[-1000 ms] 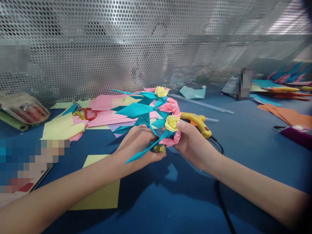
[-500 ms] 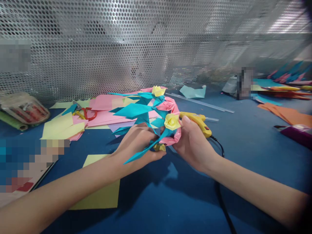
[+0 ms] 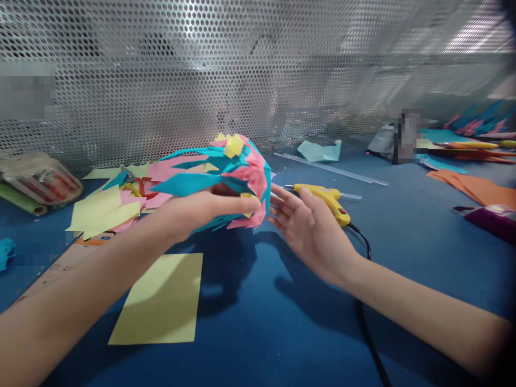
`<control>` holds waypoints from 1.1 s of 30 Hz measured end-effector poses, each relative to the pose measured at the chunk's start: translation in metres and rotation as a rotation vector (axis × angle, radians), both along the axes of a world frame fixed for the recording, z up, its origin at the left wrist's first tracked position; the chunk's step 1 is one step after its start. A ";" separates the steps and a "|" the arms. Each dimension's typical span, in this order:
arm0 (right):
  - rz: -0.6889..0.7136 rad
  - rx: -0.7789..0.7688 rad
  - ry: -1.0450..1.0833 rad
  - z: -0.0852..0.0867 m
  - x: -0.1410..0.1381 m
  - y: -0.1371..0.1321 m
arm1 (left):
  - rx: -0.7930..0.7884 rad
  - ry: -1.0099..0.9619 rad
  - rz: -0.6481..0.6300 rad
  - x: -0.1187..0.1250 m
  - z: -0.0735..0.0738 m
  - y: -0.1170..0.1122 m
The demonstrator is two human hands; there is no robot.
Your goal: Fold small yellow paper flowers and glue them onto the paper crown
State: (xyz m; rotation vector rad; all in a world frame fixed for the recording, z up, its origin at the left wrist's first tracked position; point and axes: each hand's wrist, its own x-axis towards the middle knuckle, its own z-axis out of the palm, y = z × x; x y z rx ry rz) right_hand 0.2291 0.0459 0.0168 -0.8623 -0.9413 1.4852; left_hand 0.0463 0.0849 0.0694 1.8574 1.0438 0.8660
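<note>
At the far left, a green roll (image 3: 22, 203) runs out of frame under a clear container (image 3: 40, 180) whose contents are hard to make out. A crumpled blue scrap (image 3: 5, 253) is cut off by the same edge, next to a pixelated patch. Loose yellow sheets (image 3: 94, 212) lie beside red-handled scissors (image 3: 147, 188), which are partly lost among pink sheets (image 3: 185, 164). The left forearm crosses in front of these and covers a corner of a flat yellow square (image 3: 173, 312).

The left hand (image 3: 207, 208) holds a paper ornament (image 3: 258, 174) above the blue table, thumb over a lower yellow piece; its other fingers are mostly hidden. The ornament is slightly blurred: blue points fan leftward, with pink folds and yellow pieces along its right side.

Just right of it, the right hand (image 3: 310, 231) is empty and spread, palm showing; whether its fingertips touch the ornament I cannot tell. Behind it lies a yellow glue gun (image 3: 324, 198), partly covered. Farther right are orange paper (image 3: 475, 188) and a purple object (image 3: 494, 221), both cropped by the edge.
</note>
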 end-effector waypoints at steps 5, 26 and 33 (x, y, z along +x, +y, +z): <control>0.113 0.177 -0.139 -0.004 0.001 -0.004 | -0.261 -0.106 -0.081 -0.013 0.016 0.006; 0.129 0.387 -0.252 -0.011 0.004 -0.004 | -0.327 -0.053 -0.139 -0.016 0.012 0.007; 0.131 0.373 -0.247 -0.011 0.004 -0.004 | -0.311 -0.048 -0.144 -0.015 0.012 0.007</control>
